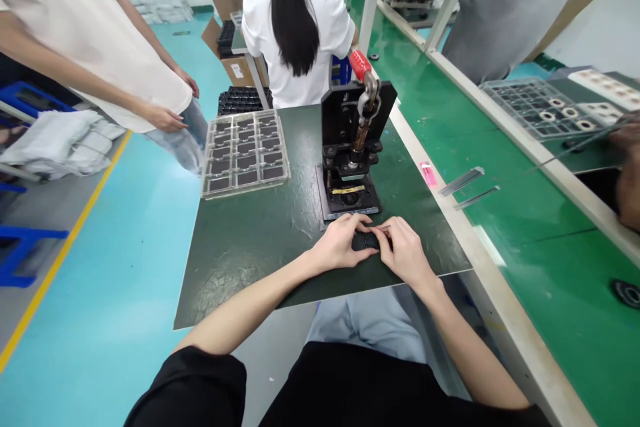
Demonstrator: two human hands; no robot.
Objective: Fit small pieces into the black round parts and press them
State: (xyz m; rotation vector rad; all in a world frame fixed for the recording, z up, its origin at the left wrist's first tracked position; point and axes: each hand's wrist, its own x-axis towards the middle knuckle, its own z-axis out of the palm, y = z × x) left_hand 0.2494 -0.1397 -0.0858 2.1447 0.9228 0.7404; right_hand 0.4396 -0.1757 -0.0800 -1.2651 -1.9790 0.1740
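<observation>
Part: small round black part (367, 241), on the mat between your hands, low centre of the frame, just below the base of the press.

Left hand (340, 245): resting on the mat, fingers together and laid against the part's left side.

Right hand (404, 252): fingers together, with the fingertips (383, 231) closed on the part's upper right edge. Grip force: cannot tell.

Handling: keep your fingertips at the rim, and keep the part flat on the mat while both hands steady it.

Bench: dark green mat (235, 267), centre of the frame.

Press: black hand press (350, 173), directly ahead of your hands, with a red-gripped lever (361, 64) standing upward.

Tray: clear plastic tray (245, 189), left of the press, holding rows of black parts.

Nearby: a co-worker in a white shirt (295, 40) stands at upper centre, and a person in a beige top (85, 33) stands at upper left.
</observation>
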